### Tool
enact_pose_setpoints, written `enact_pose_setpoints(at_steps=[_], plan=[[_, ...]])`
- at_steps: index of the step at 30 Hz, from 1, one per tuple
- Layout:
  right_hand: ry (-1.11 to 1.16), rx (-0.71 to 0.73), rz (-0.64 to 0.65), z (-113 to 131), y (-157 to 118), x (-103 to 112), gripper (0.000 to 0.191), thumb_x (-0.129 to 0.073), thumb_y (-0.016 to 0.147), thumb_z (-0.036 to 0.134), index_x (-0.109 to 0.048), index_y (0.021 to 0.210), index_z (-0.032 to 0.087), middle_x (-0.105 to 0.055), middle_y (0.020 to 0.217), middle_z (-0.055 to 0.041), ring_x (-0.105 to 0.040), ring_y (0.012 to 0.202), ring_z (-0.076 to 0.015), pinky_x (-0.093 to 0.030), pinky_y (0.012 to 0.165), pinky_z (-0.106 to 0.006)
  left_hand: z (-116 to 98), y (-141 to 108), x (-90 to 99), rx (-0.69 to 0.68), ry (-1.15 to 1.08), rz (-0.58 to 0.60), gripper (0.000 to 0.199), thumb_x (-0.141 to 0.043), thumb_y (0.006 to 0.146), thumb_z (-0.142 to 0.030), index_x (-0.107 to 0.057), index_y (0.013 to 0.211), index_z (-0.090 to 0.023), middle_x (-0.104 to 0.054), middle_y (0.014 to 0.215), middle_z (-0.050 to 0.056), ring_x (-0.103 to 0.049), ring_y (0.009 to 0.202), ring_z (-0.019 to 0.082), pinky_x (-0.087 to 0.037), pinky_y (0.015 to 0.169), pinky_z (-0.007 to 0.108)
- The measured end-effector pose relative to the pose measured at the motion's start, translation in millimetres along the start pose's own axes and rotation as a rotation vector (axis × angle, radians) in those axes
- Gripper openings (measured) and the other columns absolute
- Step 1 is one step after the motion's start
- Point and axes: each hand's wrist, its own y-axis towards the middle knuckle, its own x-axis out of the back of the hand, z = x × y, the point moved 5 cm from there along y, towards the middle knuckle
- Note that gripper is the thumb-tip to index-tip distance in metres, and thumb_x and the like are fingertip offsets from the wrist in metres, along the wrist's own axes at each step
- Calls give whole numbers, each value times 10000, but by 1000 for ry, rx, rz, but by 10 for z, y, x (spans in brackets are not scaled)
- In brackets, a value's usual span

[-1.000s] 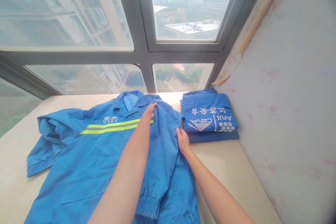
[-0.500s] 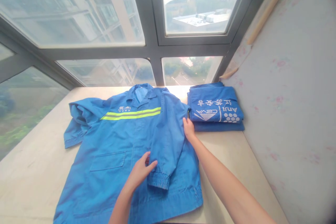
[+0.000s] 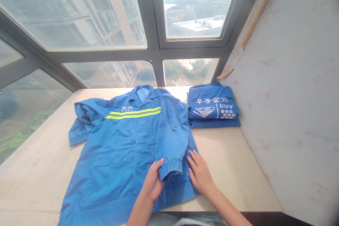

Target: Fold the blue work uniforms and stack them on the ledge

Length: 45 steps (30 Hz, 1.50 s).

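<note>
A blue work jacket (image 3: 113,180) lies spread front side up, collar toward the window, with a yellow-green reflective stripe (image 3: 132,113) across its chest. One sleeve (image 3: 172,130) is folded down over the front, its elastic cuff (image 3: 171,169) pointing at me. My left hand (image 3: 155,180) grips that cuff from its left side, thumb on top and the other fingers hidden beneath. Just right of the cuff, my right hand (image 3: 200,171) rests on the jacket's side edge with its fingers spread. The other sleeve (image 3: 84,118) lies bent out to the left.
A folded stack of blue clothing (image 3: 213,104) with white lettering sits at the back right, close to the jacket's shoulder. Windows with grey frames (image 3: 156,53) rise behind the pale tabletop (image 3: 225,169). A flower-patterned wall (image 3: 286,113) borders the right side.
My right hand has left the sleeve's upper edge and come down toward me beside the cuff. My left hand has closed on the cuff, which has shifted right and slightly up.
</note>
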Motion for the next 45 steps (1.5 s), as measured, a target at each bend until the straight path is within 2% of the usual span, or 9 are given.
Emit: enact_pose_setpoints(at_steps=[5, 11, 13, 17, 23, 30, 35, 41, 45], plan=[[214, -58, -64, -169, 67, 5, 452, -488, 917, 255, -598, 1345, 162, -554, 1432, -149, -474, 1374, -302, -427, 1119, -540, 393, -46, -163, -123, 152, 109, 470, -731, 725, -526, -666, 1067, -211, -729, 1140, 124, -678, 1095, 315, -538, 950, 440], [516, -565, -180, -545, 42, 146, 418, -367, 1000, 391, -641, 1235, 179, -728, 1113, -135, -713, 992, -269, -609, 843, -430, 568, 107, 33, -258, 622, 36, 471, -738, 705, -531, -692, 1006, -172, -744, 1028, 130, -676, 1017, 325, -522, 919, 426], [420, -502, -194, -493, 90, 241, 429, -439, 975, 403, -595, 1305, 178, -702, 1174, -149, -690, 1048, -294, -597, 870, -468, 539, 110, 44, -217, 645, 50, 460, -753, 695, -522, -695, 987, -171, -743, 939, 106, -677, 963, 312, -542, 838, 396], [173, -169, -193, -122, 240, 408, 422, -486, 954, 303, -565, 1358, 214, -559, 1411, -143, -518, 1319, -316, -460, 1080, -557, 500, 63, 3, -136, 564, 80, 521, -789, 650, -555, -697, 1003, -184, -724, 841, 80, -673, 882, 293, -548, 733, 366], [119, 50, -60, 356, 531, 419, 459, -411, 958, 172, -551, 1394, 202, -536, 1452, -108, -419, 1415, -277, -447, 1109, -508, 617, -1, -125, -23, 405, 194, 577, -736, 682, -640, -674, 1063, -210, -718, 842, 69, -674, 777, 253, -529, 660, 340], [-19, 14, 27, 247, 644, -28, 508, -491, 890, 142, -561, 1393, 149, -475, 1504, -148, -379, 1433, -330, -396, 1126, -537, 158, -181, -2, -268, 1390, -10, 439, -518, 875, -590, -639, 683, -215, -698, 737, 116, -684, 828, 309, -459, 756, 352], [5, 14, 14, 219, 609, -89, 441, -481, 902, 157, -611, 1323, 182, -526, 1459, -123, -422, 1399, -301, -417, 1111, -498, -194, -153, -160, -409, 1574, -172, 375, -413, 963, -439, -620, 1175, -210, -709, 1087, 144, -688, 976, 285, -448, 787, 325], [-33, -22, -40, 169, 483, -53, 467, -470, 873, 115, -603, 1318, 155, -510, 1465, -138, -407, 1401, -316, -407, 1107, -505, 268, -40, -203, -362, 1555, -119, 569, -472, 929, -352, -430, 1444, -114, -583, 1361, 223, -624, 1180, 329, -483, 904, 366], [-74, -41, 0, 152, 484, -69, 399, -496, 866, 132, -653, 1231, 169, -581, 1364, -153, -499, 1290, -334, -430, 1056, -505, 359, -87, -194, -468, 1569, -234, 609, -443, 938, -312, -363, 1510, -119, -488, 1462, 219, -544, 1294, 316, -486, 962, 368]])
